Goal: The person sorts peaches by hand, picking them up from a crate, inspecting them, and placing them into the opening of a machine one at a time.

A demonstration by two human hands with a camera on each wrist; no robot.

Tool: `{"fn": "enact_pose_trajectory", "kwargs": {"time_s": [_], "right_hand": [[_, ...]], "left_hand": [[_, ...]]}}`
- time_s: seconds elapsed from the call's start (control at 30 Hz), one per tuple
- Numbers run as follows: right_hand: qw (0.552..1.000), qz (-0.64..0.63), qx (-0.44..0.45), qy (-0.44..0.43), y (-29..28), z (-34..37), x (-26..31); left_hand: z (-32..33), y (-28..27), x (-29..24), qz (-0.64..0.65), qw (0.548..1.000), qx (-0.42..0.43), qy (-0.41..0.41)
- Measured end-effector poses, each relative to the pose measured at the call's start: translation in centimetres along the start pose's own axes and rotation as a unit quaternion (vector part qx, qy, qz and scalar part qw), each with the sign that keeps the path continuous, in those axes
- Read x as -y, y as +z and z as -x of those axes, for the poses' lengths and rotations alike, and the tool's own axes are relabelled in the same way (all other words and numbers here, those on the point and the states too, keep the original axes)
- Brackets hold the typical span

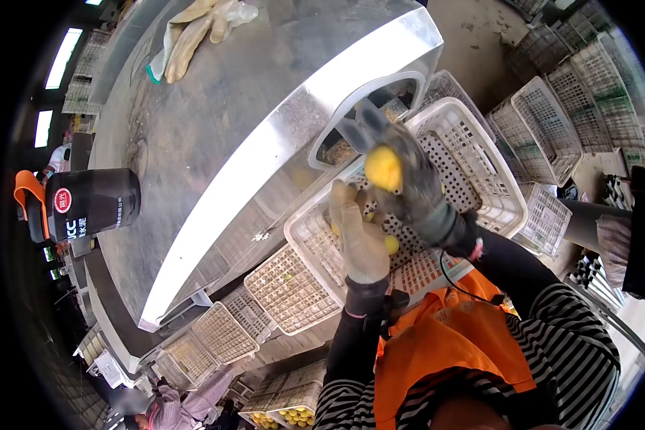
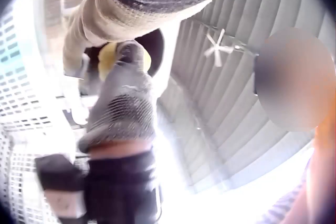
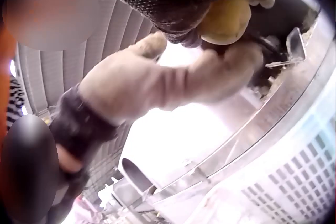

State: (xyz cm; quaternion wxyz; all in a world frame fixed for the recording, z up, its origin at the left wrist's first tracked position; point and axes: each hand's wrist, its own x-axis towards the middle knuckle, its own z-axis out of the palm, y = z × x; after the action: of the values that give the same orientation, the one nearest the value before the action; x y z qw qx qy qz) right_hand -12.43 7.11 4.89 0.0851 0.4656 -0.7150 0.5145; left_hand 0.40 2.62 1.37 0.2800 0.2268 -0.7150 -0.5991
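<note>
My right hand, in a dark grey glove, grips a yellow fruit beside the oval opening in the metal table's side. My left hand, in a cream glove, is over the white crate with its fingers extended upward, holding nothing visible. A small yellow fruit shows beside it. In the right wrist view, the cream-gloved hand is just below the gripped fruit; whether they touch is unclear. The left wrist view shows the grey glove against the fruit, below the cream glove.
A black bottle and a pair of gloves lie on the metal table. Several crates stand along its lower edge, including an off-white one. More crates stand at the right. Another person is at the lower left.
</note>
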Motion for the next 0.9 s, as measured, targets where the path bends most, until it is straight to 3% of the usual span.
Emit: {"fn": "enact_pose_trajectory", "kwargs": {"time_s": [0.03, 0.07, 0.1, 0.13, 0.2, 0.23, 0.27, 0.33, 0.37, 0.4, 0.43, 0.47, 0.5, 0.53, 0.57, 0.6, 0.63, 0.67, 0.7, 0.73, 0.77, 0.8, 0.83, 0.87, 0.9], "right_hand": [[0.999, -0.009, 0.025, 0.042, 1.6, -0.7, -2.3], [0.995, -0.018, 0.051, 0.084, 2.7, -1.6, -4.2], [0.994, 0.095, 0.036, 0.03, 3.2, -2.6, -5.1], [0.978, 0.204, 0.028, -0.024, 3.8, -3.3, -5.8], [0.953, 0.286, -0.054, -0.089, 6.4, -5.3, -7.7], [0.953, 0.278, 0.094, 0.073, 7.0, -6.1, -7.2], [0.961, 0.273, 0.044, 0.015, 7.1, -6.8, -7.6], [0.926, 0.203, 0.261, 0.185, 5.0, -9.5, -4.9], [0.923, 0.206, 0.263, 0.191, 4.3, -8.2, -5.2], [0.974, 0.2, 0.108, -0.007, 2.8, -6.8, -6.1], [0.959, 0.181, -0.047, -0.214, 1.3, -5.4, -6.8], [0.972, 0.135, -0.097, -0.168, 1.0, -2.3, -7.6], [0.969, 0.156, -0.021, -0.19, 0.9, 1.4, -10.8], [0.974, 0.188, 0.049, -0.119, 0.2, 4.3, -12.6], [0.968, 0.216, 0.116, -0.043, -0.2, 7.3, -14.1], [0.968, 0.219, 0.12, -0.04, 0.4, 10.4, -17.3], [0.935, 0.32, 0.151, 0.024, 1.6, 13.7, -20.9], [0.888, 0.414, 0.18, 0.087, 2.9, 15.8, -23.5], [0.889, 0.41, 0.181, 0.089, 4.3, 16.5, -25.0], [0.84, 0.359, 0.31, 0.264, 5.4, 16.3, -25.3], [0.746, 0.29, 0.424, 0.423, 6.4, 16.4, -25.2], [0.743, 0.283, 0.429, 0.429, 6.5, 17.0, -24.4], [0.753, 0.122, 0.407, 0.502, 5.6, 14.7, -21.2], [0.746, -0.041, 0.368, 0.553, 4.5, 10.8, -17.6], [0.777, 0.012, 0.392, 0.492, 3.0, 6.3, -12.5]], "left_hand": [[0.9, -1.0, 3.9, 0.224, 0.959, -0.055, -0.165], [2.0, -2.0, 8.6, 0.43, 0.839, -0.105, -0.318], [4.3, -2.0, 15.0, 0.075, 0.971, -0.044, -0.222], [5.8, -1.6, 16.4, -0.026, 0.967, -0.098, -0.236], [7.3, -1.6, 18.9, -0.114, 0.918, -0.186, -0.332], [7.7, -1.6, 20.2, -0.179, 0.89, -0.202, -0.367], [7.8, -1.7, 21.1, -0.254, 0.859, -0.203, -0.395], [7.3, -1.2, 22.2, -0.403, 0.796, -0.188, -0.41], [6.9, -1.0, 22.6, -0.466, 0.768, -0.181, -0.401], [6.2, -0.9, 23.2, -0.51, 0.747, -0.176, -0.39], [5.5, -0.7, 23.7, -0.502, 0.752, -0.169, -0.392], [4.6, -1.1, 23.8, -0.541, 0.745, -0.146, -0.362], [3.7, -1.3, 23.9, -0.577, 0.737, -0.123, -0.329], [2.6, -1.7, 23.5, -0.571, 0.741, -0.119, -0.333], [1.4, -2.3, 22.6, -0.489, 0.76, -0.111, -0.414], [0.8, -2.5, 22.6, -0.402, 0.767, -0.103, -0.489], [1.6, -2.4, 24.4, -0.395, 0.799, -0.108, -0.441], [1.8, -2.1, 25.4, -0.397, 0.797, -0.107, -0.443], [2.0, -1.7, 26.1, -0.447, 0.793, -0.102, -0.4], [2.3, -1.4, 26.2, -0.496, 0.785, -0.095, -0.357], [2.4, -1.4, 26.1, -0.5, 0.781, -0.095, -0.361], [2.9, -1.7, 25.7, -0.358, 0.843, -0.134, -0.379], [2.8, -2.1, 24.5, -0.208, 0.884, -0.17, -0.382], [2.0, -1.6, 21.2, -0.028, 0.886, -0.214, -0.411], [2.0, -0.8, 17.8, 0.155, 0.854, -0.254, -0.426]]}}
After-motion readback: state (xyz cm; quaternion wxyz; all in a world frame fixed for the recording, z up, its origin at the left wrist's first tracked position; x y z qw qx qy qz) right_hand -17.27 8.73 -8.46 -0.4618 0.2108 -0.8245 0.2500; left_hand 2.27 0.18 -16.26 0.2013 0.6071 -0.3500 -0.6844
